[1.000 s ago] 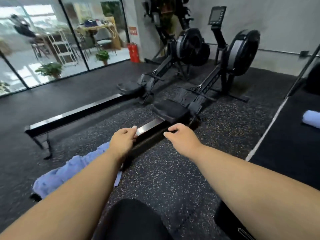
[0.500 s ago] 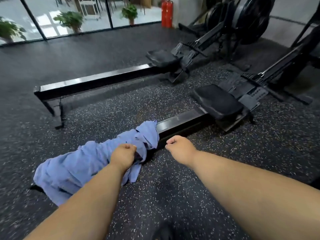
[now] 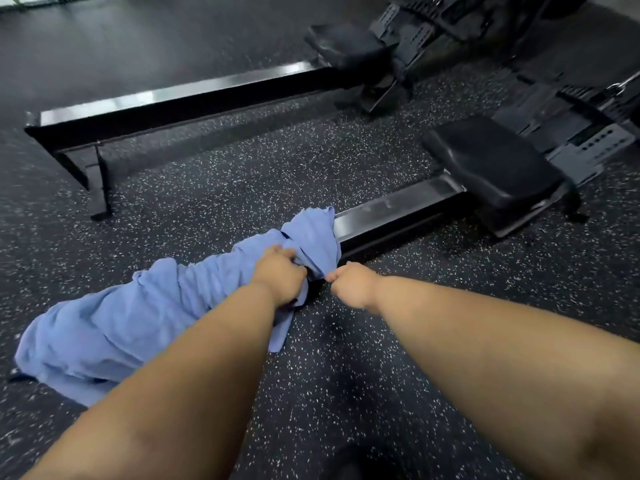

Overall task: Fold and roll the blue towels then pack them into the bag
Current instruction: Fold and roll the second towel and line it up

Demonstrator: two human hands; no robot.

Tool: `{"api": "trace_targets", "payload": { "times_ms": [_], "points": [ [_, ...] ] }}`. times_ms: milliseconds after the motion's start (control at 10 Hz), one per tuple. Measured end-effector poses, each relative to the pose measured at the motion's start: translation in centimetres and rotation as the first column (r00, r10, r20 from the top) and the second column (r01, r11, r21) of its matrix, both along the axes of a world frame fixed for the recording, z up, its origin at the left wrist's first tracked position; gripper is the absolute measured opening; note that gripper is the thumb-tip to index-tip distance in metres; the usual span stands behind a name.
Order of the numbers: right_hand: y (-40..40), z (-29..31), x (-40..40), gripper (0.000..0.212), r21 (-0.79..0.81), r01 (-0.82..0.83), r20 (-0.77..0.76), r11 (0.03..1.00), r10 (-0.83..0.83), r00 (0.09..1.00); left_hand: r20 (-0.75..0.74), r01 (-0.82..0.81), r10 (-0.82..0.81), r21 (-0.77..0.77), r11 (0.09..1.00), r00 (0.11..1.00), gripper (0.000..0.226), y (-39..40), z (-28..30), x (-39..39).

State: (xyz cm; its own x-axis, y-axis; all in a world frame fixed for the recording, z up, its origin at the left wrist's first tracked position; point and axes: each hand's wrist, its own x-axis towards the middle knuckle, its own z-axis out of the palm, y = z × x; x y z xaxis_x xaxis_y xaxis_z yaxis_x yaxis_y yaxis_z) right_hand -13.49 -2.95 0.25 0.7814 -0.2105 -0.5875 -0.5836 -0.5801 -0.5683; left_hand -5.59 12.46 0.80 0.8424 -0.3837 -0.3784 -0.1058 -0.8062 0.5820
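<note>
1. A crumpled blue towel point(image 3: 114, 327) lies draped along the near rowing machine's rail point(image 3: 391, 216), bunched from the rail's near end at the lower left up to about its middle; its loose edges spill onto the speckled floor point(image 3: 346, 358) on the near side.
2. Beyond it, the far rowing machine's rail point(image 3: 180, 102) runs nearly parallel, with a bare strip of floor between the two rails.
3. The left hand point(image 3: 278, 277) reaches forward with the arm stretched out, its fingers curled into a fold of the towel on top of the rail.
4. The right hand point(image 3: 351, 284), just beside the left, is fisted and pinches the towel's hanging edge on the rail's near side; the arm extends straight from the lower right.
5. Rightward, the rail is bare up to the black seat point(image 3: 491, 168), with open floor in front of it.
</note>
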Motion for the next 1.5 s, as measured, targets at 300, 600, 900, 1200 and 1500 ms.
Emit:
{"api": "trace_targets", "payload": {
  "times_ms": [300,600,900,1200,1500],
  "points": [
    [1.5,0.0,0.1,0.021,0.043,-0.055,0.055,0.998,0.053,0.997,-0.073,-0.171,0.156,-0.297,0.939,0.985,0.020,0.6,2.0,-2.6],
    [-0.7,11.2,-8.3,0.033,0.341,0.291,0.246,0.894,-0.383,0.890,-0.093,-0.140,0.106,-0.570,0.810,0.990,0.037,-1.2,11.4,-9.2],
    [-5.3,29.8,-24.7,0.027,0.233,0.396,0.568,0.888,-0.454,0.686,0.037,0.098,-0.101,-0.709,0.698,0.994,0.049,-6.9,26.7,-21.4],
    [-10.7,45.1,-51.6,0.061,0.285,0.583,0.718,0.761,-0.573,0.396,0.043,0.239,-0.390,-0.849,0.470,0.920,0.048,-15.7,39.1,-42.3],
    [-15.0,49.7,-79.2,0.057,0.285,0.805,0.776,0.521,-0.618,0.125,0.181,0.504,-0.680,-0.806,0.312,0.711,0.047,-23.3,46.0,-68.3]
  ]
}}
